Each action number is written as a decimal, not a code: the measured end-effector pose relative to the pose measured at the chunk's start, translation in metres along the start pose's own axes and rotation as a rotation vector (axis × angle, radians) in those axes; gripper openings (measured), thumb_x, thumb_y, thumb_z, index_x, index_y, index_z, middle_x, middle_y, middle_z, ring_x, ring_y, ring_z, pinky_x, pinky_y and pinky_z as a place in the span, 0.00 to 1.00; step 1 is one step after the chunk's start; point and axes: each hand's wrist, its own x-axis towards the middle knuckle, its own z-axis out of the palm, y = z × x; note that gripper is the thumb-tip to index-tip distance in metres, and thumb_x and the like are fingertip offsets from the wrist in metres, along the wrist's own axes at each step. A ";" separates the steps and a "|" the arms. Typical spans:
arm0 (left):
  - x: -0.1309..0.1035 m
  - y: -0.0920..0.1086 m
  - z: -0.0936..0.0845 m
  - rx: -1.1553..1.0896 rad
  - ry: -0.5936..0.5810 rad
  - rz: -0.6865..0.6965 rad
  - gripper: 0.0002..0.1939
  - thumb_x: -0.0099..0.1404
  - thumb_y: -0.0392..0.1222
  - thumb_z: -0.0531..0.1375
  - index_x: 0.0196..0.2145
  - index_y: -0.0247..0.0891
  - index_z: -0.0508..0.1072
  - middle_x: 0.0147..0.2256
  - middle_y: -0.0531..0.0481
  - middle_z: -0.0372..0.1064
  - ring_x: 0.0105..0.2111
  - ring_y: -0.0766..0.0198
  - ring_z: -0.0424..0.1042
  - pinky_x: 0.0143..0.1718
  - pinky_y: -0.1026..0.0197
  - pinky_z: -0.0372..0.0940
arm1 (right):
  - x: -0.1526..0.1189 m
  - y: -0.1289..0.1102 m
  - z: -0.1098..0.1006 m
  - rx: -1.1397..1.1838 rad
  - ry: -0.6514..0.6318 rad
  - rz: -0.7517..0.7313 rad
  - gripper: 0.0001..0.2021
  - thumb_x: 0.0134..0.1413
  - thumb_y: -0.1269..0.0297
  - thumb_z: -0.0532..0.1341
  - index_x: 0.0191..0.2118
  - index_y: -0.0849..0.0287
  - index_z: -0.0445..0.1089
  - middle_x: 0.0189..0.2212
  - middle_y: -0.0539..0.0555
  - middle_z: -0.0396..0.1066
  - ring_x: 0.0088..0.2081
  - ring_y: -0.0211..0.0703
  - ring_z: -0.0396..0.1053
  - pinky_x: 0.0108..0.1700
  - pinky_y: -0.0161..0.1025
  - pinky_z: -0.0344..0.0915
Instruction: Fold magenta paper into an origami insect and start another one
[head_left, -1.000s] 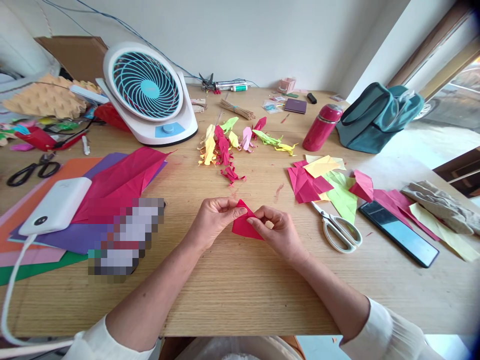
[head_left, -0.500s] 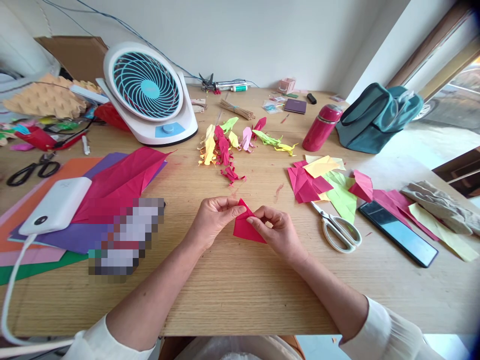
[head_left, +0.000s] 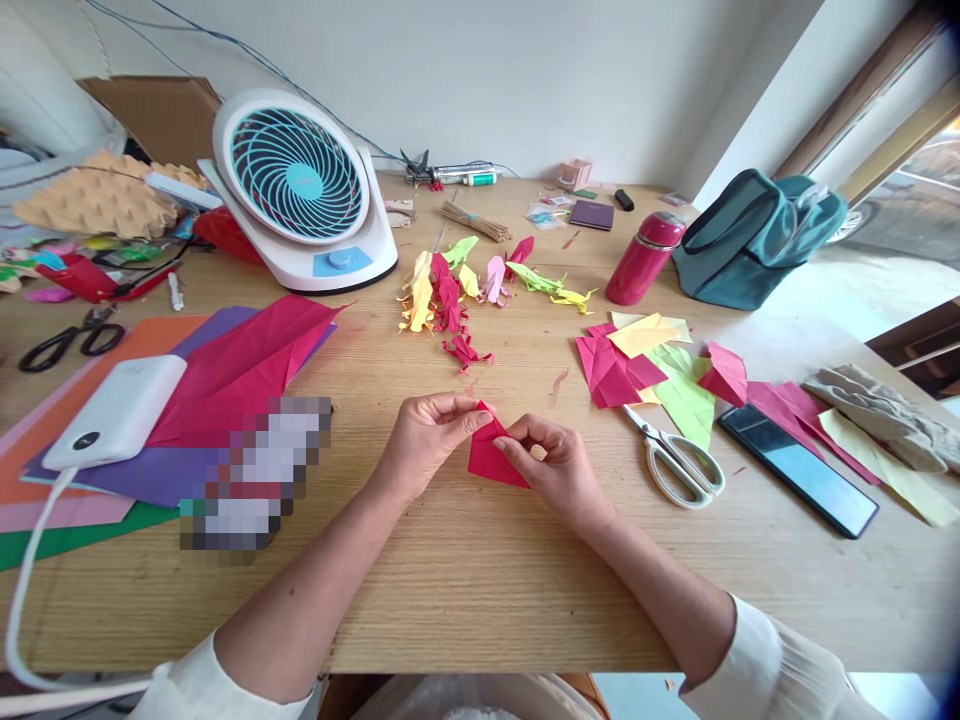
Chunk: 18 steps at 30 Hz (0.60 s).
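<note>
A small folded piece of red paper [head_left: 495, 465] is held between both hands, just above the wooden table [head_left: 442, 570]. My left hand [head_left: 427, 435] pinches its top corner between thumb and fingers. On the paper's right edge, my right hand [head_left: 559, 465] has its thumb and curled index finger closed. Beyond the hands lies a small red folded paper figure [head_left: 466, 352] with thin curled limbs. Further back sits a cluster of yellow, red, pink and green folded paper figures [head_left: 448, 298].
Left are a white fan [head_left: 300, 180], black scissors [head_left: 71, 340], coloured sheets [head_left: 247, 350] and a white power bank [head_left: 116, 410] with its cable. White-handled scissors [head_left: 684, 468], a phone [head_left: 799, 468], paper pieces [head_left: 619, 365], gloves [head_left: 877, 415], a red flask [head_left: 645, 260] and a teal bag [head_left: 750, 240] are right.
Both hands keep their pinch on the red paper, with hardly any movement. The whole view has shifted slightly.
</note>
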 end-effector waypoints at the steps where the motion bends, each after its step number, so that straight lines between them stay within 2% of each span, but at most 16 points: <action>1: 0.000 0.000 0.000 0.001 0.004 0.001 0.10 0.49 0.45 0.74 0.28 0.38 0.83 0.29 0.51 0.80 0.29 0.67 0.73 0.36 0.65 0.67 | 0.000 0.000 0.000 0.000 -0.001 -0.002 0.12 0.58 0.58 0.63 0.27 0.59 0.71 0.21 0.48 0.65 0.24 0.35 0.59 0.28 0.34 0.56; 6: -0.001 0.003 0.001 -0.015 0.017 -0.013 0.11 0.46 0.45 0.76 0.27 0.39 0.83 0.27 0.53 0.79 0.28 0.68 0.72 0.35 0.67 0.67 | 0.000 -0.001 0.000 0.001 -0.006 -0.008 0.11 0.58 0.59 0.63 0.27 0.59 0.70 0.21 0.48 0.65 0.24 0.35 0.59 0.28 0.34 0.57; 18: -0.001 0.002 0.000 0.010 0.011 0.036 0.11 0.50 0.48 0.74 0.29 0.39 0.84 0.32 0.48 0.81 0.32 0.64 0.75 0.38 0.64 0.69 | 0.000 -0.001 0.000 0.005 -0.003 -0.030 0.10 0.58 0.61 0.63 0.28 0.59 0.70 0.22 0.48 0.66 0.26 0.36 0.60 0.30 0.34 0.58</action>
